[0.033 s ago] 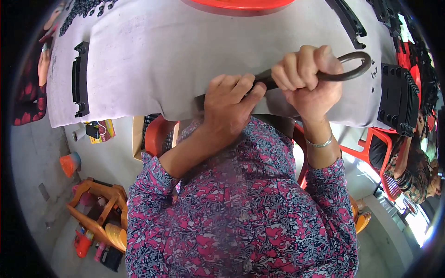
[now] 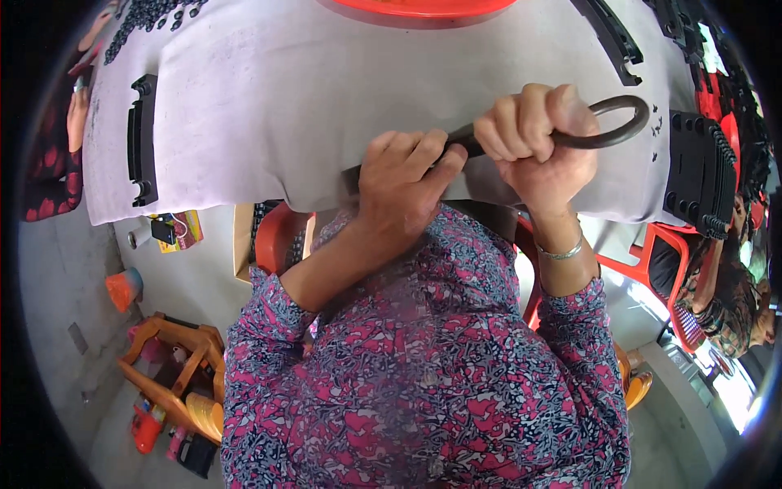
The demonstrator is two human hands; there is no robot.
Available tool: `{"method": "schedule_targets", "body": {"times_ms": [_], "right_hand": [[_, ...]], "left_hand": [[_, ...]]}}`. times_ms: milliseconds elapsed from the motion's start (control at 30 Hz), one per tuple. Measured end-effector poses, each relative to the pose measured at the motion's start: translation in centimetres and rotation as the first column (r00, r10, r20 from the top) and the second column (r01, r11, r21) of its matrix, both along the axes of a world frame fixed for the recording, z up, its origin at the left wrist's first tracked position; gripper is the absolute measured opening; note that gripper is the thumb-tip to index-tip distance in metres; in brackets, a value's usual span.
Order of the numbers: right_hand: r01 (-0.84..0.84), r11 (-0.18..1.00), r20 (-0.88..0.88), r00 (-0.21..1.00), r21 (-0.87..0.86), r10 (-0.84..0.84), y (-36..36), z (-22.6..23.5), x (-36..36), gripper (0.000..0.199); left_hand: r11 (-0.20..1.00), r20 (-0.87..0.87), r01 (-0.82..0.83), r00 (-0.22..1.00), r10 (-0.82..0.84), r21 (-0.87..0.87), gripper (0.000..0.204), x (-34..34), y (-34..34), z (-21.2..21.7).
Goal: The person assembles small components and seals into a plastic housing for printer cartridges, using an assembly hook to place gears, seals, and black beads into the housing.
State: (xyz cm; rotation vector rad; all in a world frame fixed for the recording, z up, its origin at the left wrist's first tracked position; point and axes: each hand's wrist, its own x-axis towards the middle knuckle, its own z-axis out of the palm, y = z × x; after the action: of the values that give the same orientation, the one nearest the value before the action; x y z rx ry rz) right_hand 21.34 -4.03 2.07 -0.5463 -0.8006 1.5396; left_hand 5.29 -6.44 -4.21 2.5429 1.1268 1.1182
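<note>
Both my hands hold a dark metal tool with a looped handle [image 2: 626, 122] over the near edge of a table covered in pale grey cloth [image 2: 269, 122]. My right hand [image 2: 533, 138] is clenched around the shaft just beside the loop. My left hand [image 2: 407, 183] grips the tool's other end, and its fingers hide that part. A silver bangle sits on my right wrist. My pink and blue patterned sleeves fill the lower part of the view.
Black plastic parts lie on the cloth at the left [image 2: 142, 138], right [image 2: 692, 175] and top right [image 2: 607, 33]. A red tray [image 2: 423, 8] is at the far edge. A red chair [image 2: 273, 236] stands under the table, a wooden stool [image 2: 171, 367] lower left. Another person [image 2: 725, 285] sits at right.
</note>
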Motion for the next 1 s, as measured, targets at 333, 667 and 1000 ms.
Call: {"method": "schedule_targets", "body": {"times_ms": [333,667,1000], "right_hand": [[0.113,0.992,-0.022,0.993,-0.064,-0.114,0.4,-0.5,0.7,0.054],[-0.036,0.999,-0.250,0.968,-0.033,0.027,0.9,-1.7,2.2,0.054],[-0.058,0.998,-0.232,0.971,-0.019,0.052,0.9,-1.5,2.5,0.054]], "left_hand": [[1.000,0.005,0.028,1.000,-0.028,0.001,0.028,-0.3,-0.1,-0.5],[0.999,-0.009,0.024,1.000,-0.025,-0.023,0.029,-0.4,-0.2,-0.2],[0.999,-0.015,0.018,1.000,-0.018,-0.036,0.027,-0.4,-0.1,0.2]]}}
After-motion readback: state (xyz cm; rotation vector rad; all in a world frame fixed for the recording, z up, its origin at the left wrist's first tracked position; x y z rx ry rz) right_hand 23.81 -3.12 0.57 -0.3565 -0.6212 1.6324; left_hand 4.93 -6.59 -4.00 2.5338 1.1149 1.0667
